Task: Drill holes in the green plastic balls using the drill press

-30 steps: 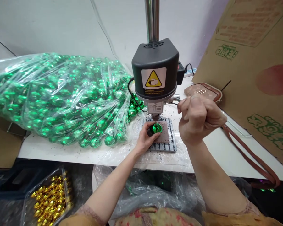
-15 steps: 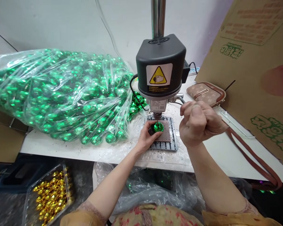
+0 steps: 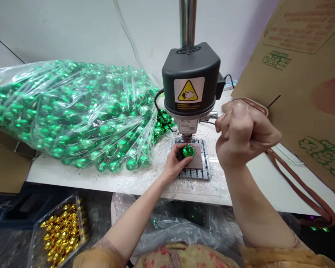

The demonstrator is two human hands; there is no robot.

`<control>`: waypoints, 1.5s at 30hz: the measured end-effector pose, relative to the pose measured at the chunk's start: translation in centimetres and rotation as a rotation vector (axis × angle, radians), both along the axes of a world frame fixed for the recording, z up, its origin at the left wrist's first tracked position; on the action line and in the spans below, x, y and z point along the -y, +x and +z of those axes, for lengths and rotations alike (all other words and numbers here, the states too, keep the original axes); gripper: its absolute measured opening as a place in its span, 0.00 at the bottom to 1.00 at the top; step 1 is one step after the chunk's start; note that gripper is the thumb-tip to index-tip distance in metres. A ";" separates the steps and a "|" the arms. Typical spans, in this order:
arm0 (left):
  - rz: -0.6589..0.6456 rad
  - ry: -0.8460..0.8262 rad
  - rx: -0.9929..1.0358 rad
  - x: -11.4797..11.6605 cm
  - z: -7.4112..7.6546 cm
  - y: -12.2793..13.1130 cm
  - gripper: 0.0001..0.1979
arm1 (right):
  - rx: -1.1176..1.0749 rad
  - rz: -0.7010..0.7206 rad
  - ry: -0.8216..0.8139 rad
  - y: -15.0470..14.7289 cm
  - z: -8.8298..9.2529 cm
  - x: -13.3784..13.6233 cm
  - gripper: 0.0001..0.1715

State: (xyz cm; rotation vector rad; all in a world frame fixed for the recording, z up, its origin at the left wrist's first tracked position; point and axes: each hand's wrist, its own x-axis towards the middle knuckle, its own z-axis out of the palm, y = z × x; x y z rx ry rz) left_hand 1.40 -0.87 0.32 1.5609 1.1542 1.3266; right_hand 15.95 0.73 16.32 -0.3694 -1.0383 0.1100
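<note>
A shiny green bauble (image 3: 188, 151) sits on a square brown pad (image 3: 197, 162) on the drill press base, below the chuck. My left hand (image 3: 175, 160) pinches it from the left, thumb in front and fingers behind. The drill bit comes down at the top of the bauble; whether it has entered, I cannot tell. Above is the black motor head of the bench drill press (image 3: 190, 80). To its right, my right hand (image 3: 244, 136) is closed in a fist around the end of the feed lever, which it mostly hides.
A clear bag of green baubles (image 3: 80, 115) lies on the left of the white table (image 3: 80, 176). A patterned purse (image 3: 231, 106) and a cardboard box (image 3: 304, 93) stand right. Gold baubles (image 3: 63, 234) fill a clear tub below. Dark shavings surround the base.
My right hand has moved a little up and to the right with the lever. My left hand keeps the bauble in the same place under the bit.
</note>
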 end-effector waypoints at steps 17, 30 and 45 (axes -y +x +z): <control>-0.409 0.569 -0.811 15.3 -1.1 -5.8 0.33 | 0.030 0.055 -0.132 0.4 2.8 -0.2 0.30; 0.407 -0.015 -1.030 -7.9 6.0 -7.3 0.19 | 0.027 0.042 -0.114 0.4 2.4 -0.4 0.29; 0.144 -0.256 0.261 -1.7 4.7 -4.5 0.30 | 0.044 0.025 -0.114 0.4 2.2 -0.2 0.29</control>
